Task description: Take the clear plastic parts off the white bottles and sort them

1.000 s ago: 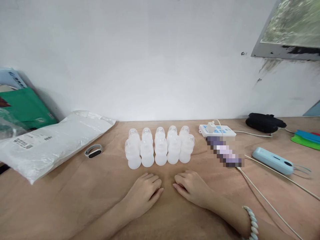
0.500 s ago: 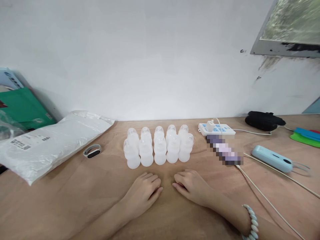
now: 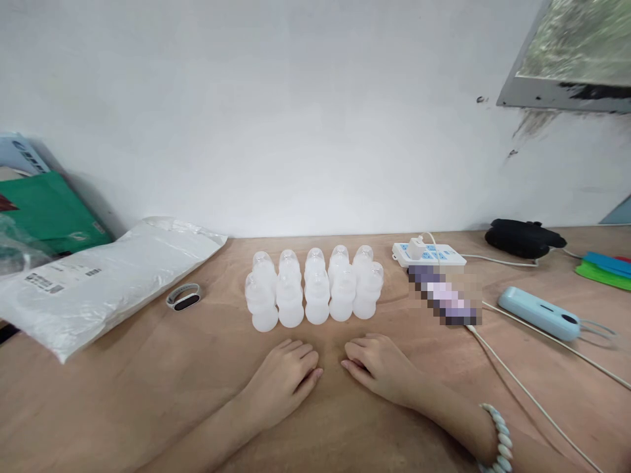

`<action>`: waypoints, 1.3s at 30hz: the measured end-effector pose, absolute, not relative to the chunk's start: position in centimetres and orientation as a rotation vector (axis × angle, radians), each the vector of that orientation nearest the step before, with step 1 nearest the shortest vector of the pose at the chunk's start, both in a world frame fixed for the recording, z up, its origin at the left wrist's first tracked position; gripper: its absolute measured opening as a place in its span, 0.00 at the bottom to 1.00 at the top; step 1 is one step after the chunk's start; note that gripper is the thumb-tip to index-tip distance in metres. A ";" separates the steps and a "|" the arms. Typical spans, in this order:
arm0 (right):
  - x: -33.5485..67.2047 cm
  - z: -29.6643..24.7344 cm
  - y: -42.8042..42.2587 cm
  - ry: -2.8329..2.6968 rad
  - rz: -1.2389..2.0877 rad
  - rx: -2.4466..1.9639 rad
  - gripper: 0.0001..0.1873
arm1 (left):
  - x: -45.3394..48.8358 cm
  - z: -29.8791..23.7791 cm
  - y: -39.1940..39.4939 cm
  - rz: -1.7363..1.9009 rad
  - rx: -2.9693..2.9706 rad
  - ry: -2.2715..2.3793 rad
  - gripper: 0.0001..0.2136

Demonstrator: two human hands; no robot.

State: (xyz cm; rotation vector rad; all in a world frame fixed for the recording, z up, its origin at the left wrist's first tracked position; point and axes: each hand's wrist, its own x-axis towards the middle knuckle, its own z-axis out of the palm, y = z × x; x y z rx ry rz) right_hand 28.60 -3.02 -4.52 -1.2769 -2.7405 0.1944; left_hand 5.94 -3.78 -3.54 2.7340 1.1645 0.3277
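Two rows of small white bottles with clear domed caps (image 3: pixel 317 290) stand upright close together on the wooden table (image 3: pixel 148 374). Just in front of the bottles, my left hand (image 3: pixel 290 378) rests on the tabletop, its fingers curled in and thumb alongside, with nothing seen in it. My right hand (image 3: pixel 377 368) lies opposite it in the same loosely closed pose, a small gap between the two. Neither hand touches a bottle. A pale beaded bracelet (image 3: pixel 503 440) circles my right wrist.
To the left lie a white plastic mailing bag (image 3: pixel 118 276) and a fitness band (image 3: pixel 186 297). On the right are a power strip (image 3: pixel 451 256), a pixelated phone-like object (image 3: pixel 444 297), a light-blue device (image 3: pixel 539 314), a black case (image 3: pixel 522 238) and cables. The wall (image 3: pixel 315 131) rises behind.
The whole view has shifted very slightly. My hands and the bottles keep their places on the table.
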 end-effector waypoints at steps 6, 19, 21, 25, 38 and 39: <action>28.7 -4.5 -3.0 -2.740 0.205 -1.278 0.13 | 5.9 -3.3 -3.9 0.321 2.642 1.204 0.09; 28.5 -4.2 -3.0 -2.755 0.185 -1.289 0.12 | 5.8 -3.4 -3.9 0.317 2.583 1.216 0.08; 28.6 -4.3 -3.1 -2.754 0.183 -1.290 0.12 | 5.8 -3.3 -3.9 0.304 2.582 1.220 0.08; 28.6 -4.4 -3.1 -2.753 0.181 -1.287 0.12 | 5.8 -3.4 -3.9 0.302 2.588 1.221 0.08; 28.6 -4.4 -3.1 -2.762 0.188 -1.280 0.12 | 5.9 -3.5 -3.8 0.293 2.570 1.210 0.08; 28.6 -4.4 -3.1 -2.762 0.188 -1.280 0.12 | 5.9 -3.5 -3.8 0.294 2.575 1.209 0.08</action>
